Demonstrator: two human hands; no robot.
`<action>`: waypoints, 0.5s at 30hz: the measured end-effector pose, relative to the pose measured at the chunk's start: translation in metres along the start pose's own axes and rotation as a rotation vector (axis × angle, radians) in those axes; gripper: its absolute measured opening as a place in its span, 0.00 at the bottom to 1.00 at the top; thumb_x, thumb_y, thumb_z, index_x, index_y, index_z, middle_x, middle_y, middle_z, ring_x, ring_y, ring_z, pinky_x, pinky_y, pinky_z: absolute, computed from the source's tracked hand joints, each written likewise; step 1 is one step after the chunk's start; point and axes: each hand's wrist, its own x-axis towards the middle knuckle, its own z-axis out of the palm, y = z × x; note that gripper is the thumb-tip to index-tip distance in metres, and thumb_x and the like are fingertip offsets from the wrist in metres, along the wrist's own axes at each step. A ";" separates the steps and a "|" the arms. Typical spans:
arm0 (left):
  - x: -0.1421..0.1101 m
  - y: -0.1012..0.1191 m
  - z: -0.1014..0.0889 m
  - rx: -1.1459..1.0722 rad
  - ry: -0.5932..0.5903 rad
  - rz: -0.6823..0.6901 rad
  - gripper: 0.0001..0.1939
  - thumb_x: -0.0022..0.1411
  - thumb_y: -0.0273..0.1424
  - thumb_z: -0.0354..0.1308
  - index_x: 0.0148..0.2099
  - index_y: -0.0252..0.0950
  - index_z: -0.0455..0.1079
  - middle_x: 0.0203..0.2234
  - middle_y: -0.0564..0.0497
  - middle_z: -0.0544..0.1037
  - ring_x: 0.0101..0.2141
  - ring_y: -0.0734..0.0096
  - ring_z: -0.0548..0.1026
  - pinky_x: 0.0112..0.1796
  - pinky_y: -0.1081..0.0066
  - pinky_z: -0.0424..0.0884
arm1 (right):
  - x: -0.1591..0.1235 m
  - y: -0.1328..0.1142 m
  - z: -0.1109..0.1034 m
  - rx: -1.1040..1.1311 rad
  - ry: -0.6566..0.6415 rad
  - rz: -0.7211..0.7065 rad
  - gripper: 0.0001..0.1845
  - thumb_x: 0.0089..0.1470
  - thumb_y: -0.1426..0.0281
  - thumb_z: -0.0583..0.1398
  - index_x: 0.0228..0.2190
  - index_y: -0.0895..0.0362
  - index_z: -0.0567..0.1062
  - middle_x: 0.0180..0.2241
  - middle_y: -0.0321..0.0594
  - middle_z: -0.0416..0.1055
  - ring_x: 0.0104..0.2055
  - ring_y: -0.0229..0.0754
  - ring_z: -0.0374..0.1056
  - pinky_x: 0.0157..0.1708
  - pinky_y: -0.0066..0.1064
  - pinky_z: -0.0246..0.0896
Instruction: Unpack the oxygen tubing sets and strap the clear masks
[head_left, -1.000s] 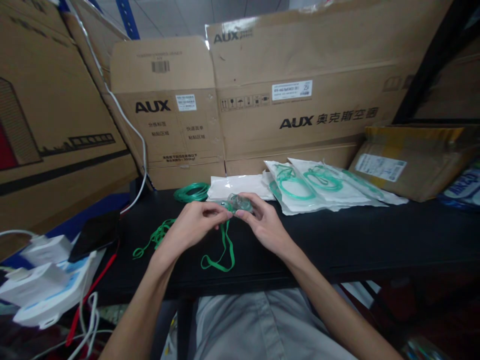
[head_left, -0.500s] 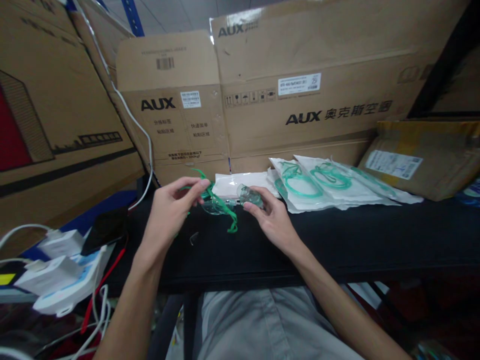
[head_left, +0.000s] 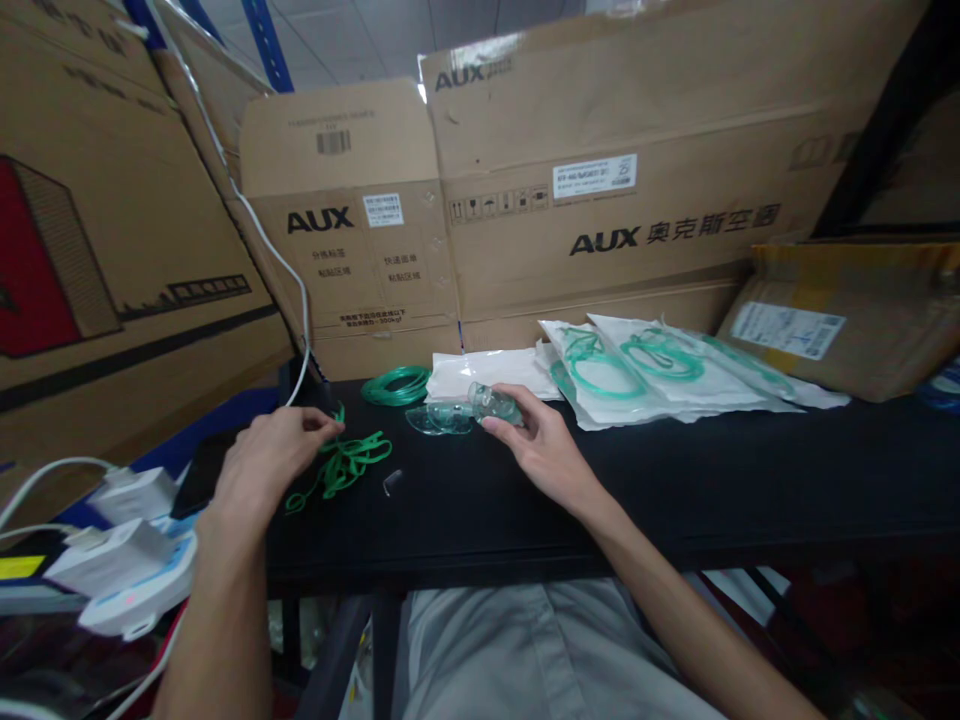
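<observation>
My left hand [head_left: 274, 455] is over the left of the black table, its fingertips pinched on one end of a bundle of thin green elastic straps [head_left: 349, 465]. Most of that bundle rests on the table just right of the hand. Closed around a clear plastic nebulizer cup [head_left: 486, 402] is my right hand [head_left: 544, 430], which hides the cup's far end. A clear face mask [head_left: 439, 419] lies just left of the cup; whether they are joined I cannot tell. Behind the mask sits a coil of green tubing [head_left: 394, 386]. A small clear piece [head_left: 391, 483] lies near the straps.
White packets [head_left: 622, 395] with green tubing inside lie at the back right, beside a taped cardboard box [head_left: 862, 330]. A white packet [head_left: 487, 372] lies behind the mask. Large cartons [head_left: 510, 270] wall the back. A power strip [head_left: 139, 590] with plugged-in chargers is at the left.
My left hand has carried the green straps away from the mask, left and down toward the table. The tubing coil has come into view. My right hand stays nearly in place, holding the cup.
</observation>
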 end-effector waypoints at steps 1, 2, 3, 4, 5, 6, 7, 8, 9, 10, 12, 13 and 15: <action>0.006 -0.004 0.005 0.055 -0.087 -0.032 0.19 0.57 0.48 0.58 0.42 0.42 0.81 0.37 0.40 0.82 0.41 0.40 0.78 0.38 0.54 0.69 | 0.000 0.000 0.000 -0.007 -0.006 0.003 0.19 0.55 0.65 0.64 0.47 0.57 0.73 0.45 0.40 0.74 0.46 0.41 0.72 0.48 0.29 0.69; 0.011 -0.009 0.010 0.090 -0.154 -0.064 0.18 0.55 0.47 0.60 0.40 0.43 0.82 0.37 0.41 0.82 0.40 0.42 0.78 0.37 0.56 0.70 | 0.000 0.000 0.000 -0.011 -0.012 0.006 0.19 0.55 0.65 0.64 0.48 0.57 0.73 0.46 0.40 0.74 0.47 0.41 0.72 0.48 0.29 0.69; 0.017 -0.013 0.015 0.094 -0.210 -0.083 0.17 0.54 0.46 0.61 0.39 0.43 0.82 0.37 0.41 0.82 0.40 0.43 0.79 0.37 0.57 0.70 | -0.001 0.000 0.000 -0.013 -0.017 0.008 0.19 0.55 0.65 0.64 0.48 0.57 0.73 0.46 0.41 0.74 0.47 0.41 0.72 0.48 0.30 0.69; 0.021 -0.018 0.018 0.090 -0.241 -0.099 0.16 0.52 0.46 0.63 0.38 0.42 0.81 0.37 0.41 0.83 0.40 0.44 0.79 0.37 0.57 0.70 | -0.001 0.000 0.000 -0.012 -0.022 0.009 0.19 0.55 0.65 0.64 0.48 0.57 0.73 0.47 0.41 0.74 0.47 0.41 0.72 0.49 0.30 0.69; 0.025 -0.023 0.021 0.087 -0.251 -0.111 0.16 0.51 0.46 0.63 0.38 0.42 0.81 0.37 0.42 0.83 0.40 0.45 0.79 0.37 0.58 0.71 | -0.001 0.001 0.001 -0.012 -0.027 0.011 0.19 0.55 0.65 0.64 0.48 0.57 0.73 0.47 0.41 0.74 0.48 0.41 0.72 0.49 0.30 0.69; 0.029 -0.028 0.023 0.082 -0.240 -0.117 0.17 0.51 0.46 0.64 0.38 0.42 0.80 0.37 0.41 0.83 0.39 0.45 0.79 0.37 0.58 0.71 | -0.001 0.001 0.001 -0.013 -0.032 0.012 0.19 0.55 0.65 0.64 0.48 0.56 0.73 0.47 0.41 0.74 0.47 0.41 0.72 0.49 0.30 0.69; 0.031 -0.032 0.023 0.074 -0.216 -0.113 0.19 0.50 0.47 0.64 0.40 0.41 0.80 0.39 0.41 0.82 0.39 0.46 0.79 0.37 0.58 0.71 | -0.001 0.001 0.001 -0.017 -0.037 0.012 0.19 0.55 0.65 0.64 0.48 0.56 0.74 0.47 0.41 0.75 0.47 0.42 0.72 0.49 0.31 0.69; 0.031 -0.035 0.023 0.065 -0.181 -0.097 0.21 0.49 0.47 0.65 0.41 0.40 0.79 0.40 0.39 0.82 0.39 0.45 0.79 0.37 0.57 0.72 | -0.001 0.001 0.001 -0.025 -0.043 0.010 0.19 0.55 0.65 0.64 0.48 0.56 0.74 0.47 0.41 0.75 0.47 0.42 0.73 0.49 0.31 0.69; 0.031 -0.037 0.022 0.056 -0.137 -0.073 0.23 0.49 0.48 0.65 0.43 0.39 0.78 0.42 0.37 0.81 0.39 0.44 0.79 0.37 0.56 0.72 | -0.002 0.001 0.001 -0.035 -0.048 0.006 0.18 0.55 0.65 0.64 0.48 0.56 0.74 0.47 0.40 0.75 0.47 0.42 0.73 0.49 0.31 0.69; 0.028 -0.035 0.020 0.049 -0.084 -0.038 0.26 0.50 0.50 0.64 0.45 0.37 0.78 0.43 0.35 0.81 0.40 0.43 0.79 0.38 0.55 0.72 | -0.002 0.001 0.001 -0.048 -0.056 0.001 0.18 0.55 0.65 0.64 0.48 0.56 0.74 0.47 0.40 0.75 0.47 0.42 0.73 0.49 0.32 0.69; 0.017 -0.024 0.013 0.043 0.024 0.065 0.28 0.54 0.52 0.61 0.47 0.35 0.77 0.45 0.33 0.79 0.43 0.40 0.78 0.40 0.53 0.72 | -0.002 -0.001 0.001 -0.089 -0.068 -0.013 0.18 0.56 0.65 0.64 0.48 0.56 0.75 0.47 0.41 0.76 0.48 0.43 0.73 0.48 0.32 0.69; 0.009 -0.012 0.009 0.039 0.078 0.133 0.28 0.57 0.53 0.59 0.48 0.35 0.76 0.46 0.34 0.78 0.44 0.39 0.77 0.42 0.52 0.71 | -0.002 -0.001 0.000 -0.119 -0.069 -0.017 0.18 0.56 0.65 0.64 0.48 0.56 0.75 0.48 0.41 0.76 0.48 0.43 0.73 0.47 0.32 0.68; -0.011 0.021 0.000 -0.017 0.185 0.311 0.24 0.64 0.49 0.54 0.50 0.36 0.75 0.48 0.38 0.77 0.46 0.44 0.77 0.46 0.52 0.70 | -0.003 -0.002 0.001 -0.190 -0.064 -0.017 0.18 0.56 0.65 0.64 0.48 0.56 0.76 0.47 0.42 0.77 0.47 0.44 0.73 0.45 0.33 0.68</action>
